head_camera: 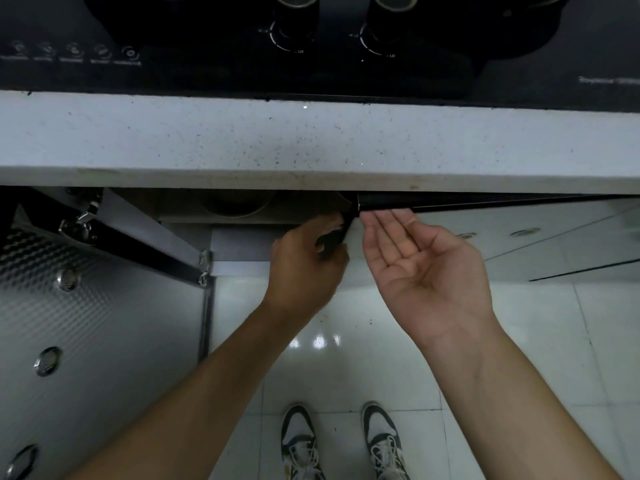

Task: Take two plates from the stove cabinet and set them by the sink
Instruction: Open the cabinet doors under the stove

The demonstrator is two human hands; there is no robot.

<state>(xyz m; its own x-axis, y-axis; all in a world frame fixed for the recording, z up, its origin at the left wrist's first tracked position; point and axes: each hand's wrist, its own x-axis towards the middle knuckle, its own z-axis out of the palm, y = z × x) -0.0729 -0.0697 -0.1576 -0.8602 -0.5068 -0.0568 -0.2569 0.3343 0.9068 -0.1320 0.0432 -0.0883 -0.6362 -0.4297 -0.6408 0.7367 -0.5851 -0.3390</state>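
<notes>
Below the stove, the cabinet stands with its left door [104,306] swung wide open. The right door [519,233] is only slightly ajar. My left hand [304,268] curls around the dark free edge of the right door [346,223]. Beside it, my right hand [422,268] is palm up, fingers straight and together, with the fingertips at the door's black top rail [450,202]. Inside the dim cabinet a round rim [239,206] shows under the counter; I cannot tell if it is a plate. No plate is in either hand.
The speckled white counter edge [311,140] overhangs the cabinet. Above it lies the black glass stove [207,64] with two knobs [291,32]. The open left door's hinge [81,220] sticks out at the left. My shoes [299,441] stand on the glossy tiled floor [346,306].
</notes>
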